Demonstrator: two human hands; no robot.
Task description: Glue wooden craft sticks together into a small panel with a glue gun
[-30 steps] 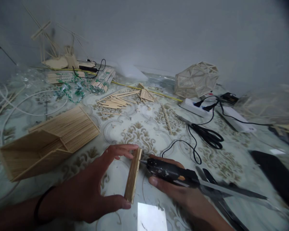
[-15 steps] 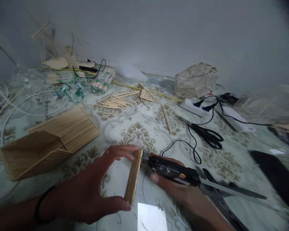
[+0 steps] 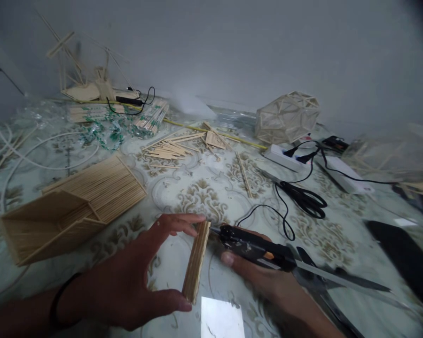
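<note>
Between the thumb and fingers of my left hand (image 3: 134, 277) is a narrow panel of wooden sticks (image 3: 196, 263), held by its two ends and tilted on edge. My right hand (image 3: 264, 277) is wrapped round a black hot glue gun (image 3: 257, 246), a glue stick (image 3: 338, 280) running out of its back. The gun's metal nozzle points left, close to the upper part of the panel's right edge. Pale glue seems to line that edge. Left of my left hand lies an open box-like piece built of wooden sticks (image 3: 127, 197).
Black-handled scissors (image 3: 305, 199) lie right of centre, with a power strip (image 3: 285, 158) behind them. A second pair of scissors (image 3: 320, 295) is partly under my right forearm. Loose sticks (image 3: 169, 149) and a stick lattice model (image 3: 289, 117) stand farther back. A black phone-like slab (image 3: 402, 258) is at right.
The glue gun has shifted slightly right, its nozzle drawing a little off the panel's edge. The panel has tipped slightly in my left hand.
</note>
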